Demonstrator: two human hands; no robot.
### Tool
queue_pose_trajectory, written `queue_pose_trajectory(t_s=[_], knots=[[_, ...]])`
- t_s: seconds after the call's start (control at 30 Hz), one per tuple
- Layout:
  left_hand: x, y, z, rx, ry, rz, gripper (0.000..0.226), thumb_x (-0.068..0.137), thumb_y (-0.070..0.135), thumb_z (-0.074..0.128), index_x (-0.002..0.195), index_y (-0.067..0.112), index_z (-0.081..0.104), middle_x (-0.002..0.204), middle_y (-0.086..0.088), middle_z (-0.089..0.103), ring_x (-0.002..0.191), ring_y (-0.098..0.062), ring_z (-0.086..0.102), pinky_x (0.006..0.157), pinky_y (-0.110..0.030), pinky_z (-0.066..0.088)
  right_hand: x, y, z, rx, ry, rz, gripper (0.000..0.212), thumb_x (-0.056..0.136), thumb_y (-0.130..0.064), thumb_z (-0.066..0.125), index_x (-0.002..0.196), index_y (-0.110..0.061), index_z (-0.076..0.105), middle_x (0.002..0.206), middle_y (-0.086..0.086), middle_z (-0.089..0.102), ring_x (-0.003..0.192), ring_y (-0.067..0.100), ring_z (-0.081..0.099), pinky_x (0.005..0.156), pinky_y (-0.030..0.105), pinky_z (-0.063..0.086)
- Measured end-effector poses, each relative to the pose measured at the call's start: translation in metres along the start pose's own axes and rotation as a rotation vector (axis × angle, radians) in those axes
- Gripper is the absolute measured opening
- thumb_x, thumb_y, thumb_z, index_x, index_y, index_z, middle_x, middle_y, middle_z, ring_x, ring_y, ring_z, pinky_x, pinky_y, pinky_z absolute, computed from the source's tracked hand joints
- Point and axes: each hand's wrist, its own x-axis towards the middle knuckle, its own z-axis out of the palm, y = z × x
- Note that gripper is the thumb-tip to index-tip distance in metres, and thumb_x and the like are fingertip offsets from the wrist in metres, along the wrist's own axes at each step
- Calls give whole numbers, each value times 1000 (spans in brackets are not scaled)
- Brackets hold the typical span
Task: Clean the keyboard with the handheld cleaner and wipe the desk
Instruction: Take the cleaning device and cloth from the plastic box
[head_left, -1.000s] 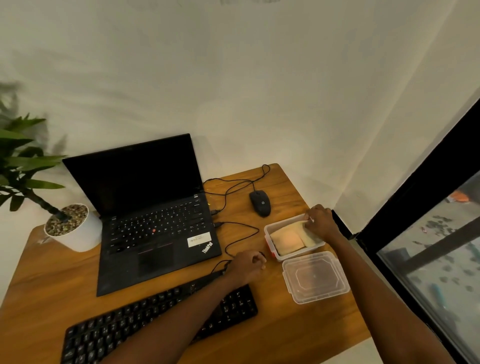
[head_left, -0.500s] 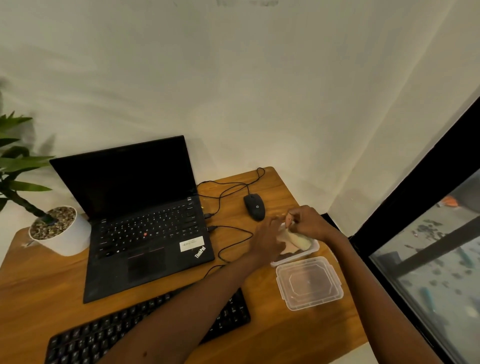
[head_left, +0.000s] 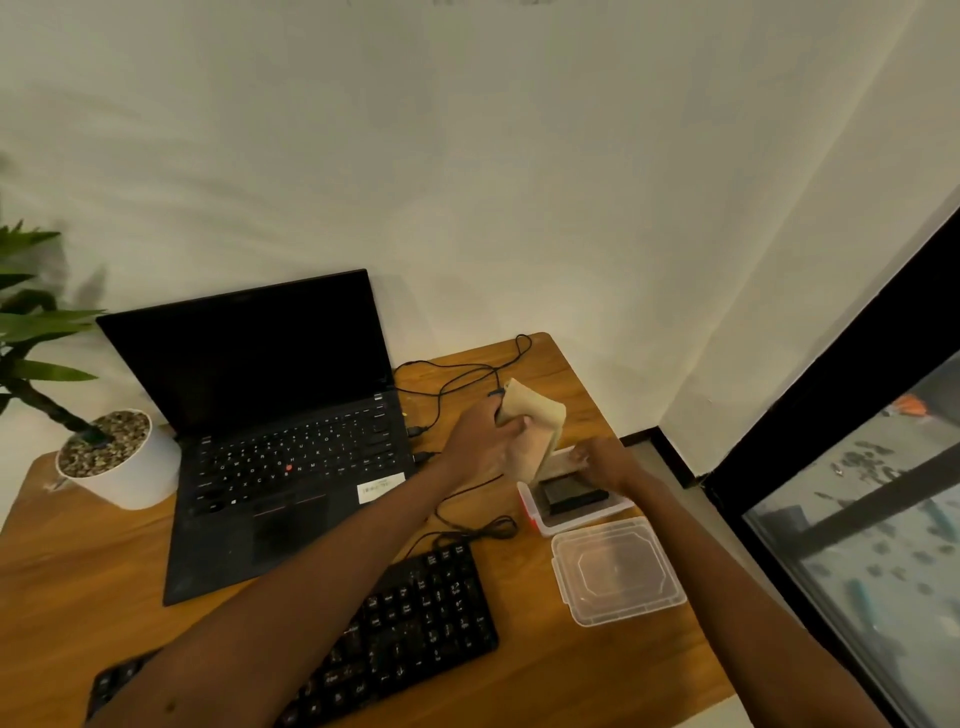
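left hand (head_left: 485, 434): fingers clamped on beige cloth (head_left: 535, 431), held above desk (head_left: 571, 670) | right hand (head_left: 602, 464): in plastic container (head_left: 540, 519), finger state unclear | keyboard (head_left: 415, 623): near desk's front edge, under left forearm

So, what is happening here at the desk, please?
A person is unpacking a plastic box on the desk. The left hand holds a beige cloth lifted above the box. The right hand rests on the box's far rim, over a dark item inside. The lid lies beside it. The keyboard is untouched.
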Motion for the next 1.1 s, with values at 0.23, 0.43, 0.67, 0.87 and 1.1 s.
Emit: queue_pose_trajectory(t_s=[0.23, 0.43, 0.67, 0.87, 1.1], knots=[[-7, -14, 1, 3, 75, -127, 34, 92, 16, 57, 122, 1, 51, 113, -11, 58, 97, -17, 52, 76, -25, 39, 7, -7, 25, -395, -44, -63, 45, 87, -16, 62, 131, -17, 50, 132, 7, 53, 120, 24, 51, 102, 32, 41], [-8, -18, 5, -40, 107, -195, 34, 92, 13, 58, 122, 0, 51, 119, -15, 58, 110, -27, 55, 77, -26, 40, 5, -6, 34, -462, -74, -86, 32, 93, -27, 53, 124, -20, 52, 128, 2, 57, 119, 21, 50, 107, 36, 34], [-3, -17, 15, -317, 135, -391, 34, 94, 14, 52, 126, 3, 49, 125, -17, 57, 106, -28, 56, 82, -36, 48, -9, -9, 1, -605, 68, -73, 45, 81, -39, 64, 121, -24, 52, 122, 1, 58, 119, 23, 47, 103, 41, 33], [14, -1, 42, -98, -133, -384, 51, 91, 3, 46, 141, 8, 36, 132, -15, 51, 117, -30, 49, 83, -32, 42, -39, 21, -41, 117, 272, 217, 44, 75, -32, 72, 111, -11, 59, 102, 7, 64, 87, 21, 58, 79, 33, 50], [43, -2, 92, 243, -405, -280, 38, 90, 7, 49, 127, 1, 48, 119, -15, 57, 108, -30, 55, 87, -35, 46, -69, 44, -28, 711, 455, 433, 55, 80, -23, 71, 127, -6, 48, 118, 15, 56, 101, 31, 57, 83, 44, 54]])
